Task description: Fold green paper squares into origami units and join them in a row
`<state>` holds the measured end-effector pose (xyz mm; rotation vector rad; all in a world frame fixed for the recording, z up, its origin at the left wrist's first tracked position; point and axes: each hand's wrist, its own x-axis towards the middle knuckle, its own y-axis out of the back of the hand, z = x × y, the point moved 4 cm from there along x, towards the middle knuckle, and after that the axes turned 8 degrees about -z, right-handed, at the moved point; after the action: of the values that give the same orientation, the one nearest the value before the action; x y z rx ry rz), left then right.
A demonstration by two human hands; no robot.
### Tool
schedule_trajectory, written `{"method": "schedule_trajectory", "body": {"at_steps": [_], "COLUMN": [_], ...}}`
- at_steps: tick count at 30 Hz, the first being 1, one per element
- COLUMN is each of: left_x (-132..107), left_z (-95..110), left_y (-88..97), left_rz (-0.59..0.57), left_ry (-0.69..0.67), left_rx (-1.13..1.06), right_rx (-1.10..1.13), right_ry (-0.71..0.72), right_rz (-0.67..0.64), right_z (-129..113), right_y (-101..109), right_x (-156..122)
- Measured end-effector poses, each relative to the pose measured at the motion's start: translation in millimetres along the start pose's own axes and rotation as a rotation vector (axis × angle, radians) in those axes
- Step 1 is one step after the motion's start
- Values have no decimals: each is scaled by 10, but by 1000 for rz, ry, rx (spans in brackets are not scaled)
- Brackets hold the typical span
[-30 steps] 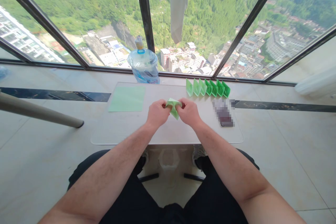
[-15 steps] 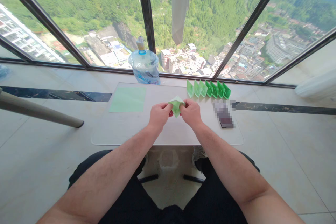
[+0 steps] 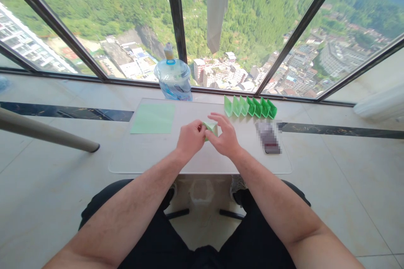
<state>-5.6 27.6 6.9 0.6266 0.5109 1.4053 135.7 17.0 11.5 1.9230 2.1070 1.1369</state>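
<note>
At the frame's centre, the right hand (image 3: pixel 226 138) no longer pinches the folded paper (image 3: pixel 211 126): its fingers now spread toward the upper left, the thumb crossing in front of the paper. The paper, fanned wide half a second ago, now shows narrower, partly hidden by that thumb.

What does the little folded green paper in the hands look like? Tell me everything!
The folded green paper is small and pale green, with angled edges and creases. It looks thin. It is held above the pale table. The left hand pinches its left side. The right hand has its thumb across the near part, fingers spread beyond. The hands hide much of its shape.
</note>
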Motion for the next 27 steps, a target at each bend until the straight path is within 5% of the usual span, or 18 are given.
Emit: {"method": "schedule_trajectory", "body": {"at_steps": [8, 19, 27], "left_x": [-12, 17, 57], "left_z": [-13, -42, -168], "left_y": [-65, -57, -144], "left_rz": [-38, -35, -50], "left_ry": [-25, 26, 193], "left_rx": [-41, -234, -638], "right_rx": [-107, 185, 292], "right_ry": [-3, -165, -347], "right_rz": [104, 173, -28], "right_z": [37, 142, 232], "right_y": [-1, 34, -44], "right_x": [-15, 33, 41]}}
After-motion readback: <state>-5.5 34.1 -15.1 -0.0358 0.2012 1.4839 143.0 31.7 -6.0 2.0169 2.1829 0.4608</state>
